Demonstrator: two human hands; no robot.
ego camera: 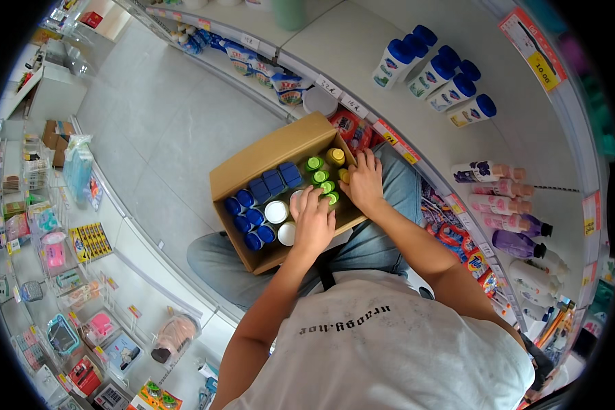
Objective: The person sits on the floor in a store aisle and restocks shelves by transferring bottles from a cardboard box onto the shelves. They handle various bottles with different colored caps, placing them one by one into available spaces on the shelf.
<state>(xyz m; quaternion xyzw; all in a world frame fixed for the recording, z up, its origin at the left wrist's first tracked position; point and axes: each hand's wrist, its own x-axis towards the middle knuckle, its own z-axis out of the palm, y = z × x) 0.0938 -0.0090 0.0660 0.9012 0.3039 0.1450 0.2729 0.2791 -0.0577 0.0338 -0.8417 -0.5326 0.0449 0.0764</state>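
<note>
A cardboard box [266, 143] of bottles rests on my lap. Over the box, my left hand [312, 218] has its fingers on a white-capped bottle [296, 199], beside green-capped bottles [320, 177]. At the box's right side, my right hand [364, 179] reaches over the rim, its fingers at a yellow-capped bottle [344, 175]; whether it grips the bottle is unclear. Another yellow-capped bottle [335, 157] stands just above. Towards the left end are round blue-capped bottles [255, 217], angular blue caps [273, 181] and two more white caps [276, 211]. The bottles' bodies are mostly hidden.
Close on the right, a curved store shelf [348, 56] carries blue-capped white bottles [441, 77] and pink bottles [497, 204] lying down. Detergent pouches [287, 87] sit on the lower shelf. Across the tiled floor [169, 102], a left display holds packaged goods [89, 242].
</note>
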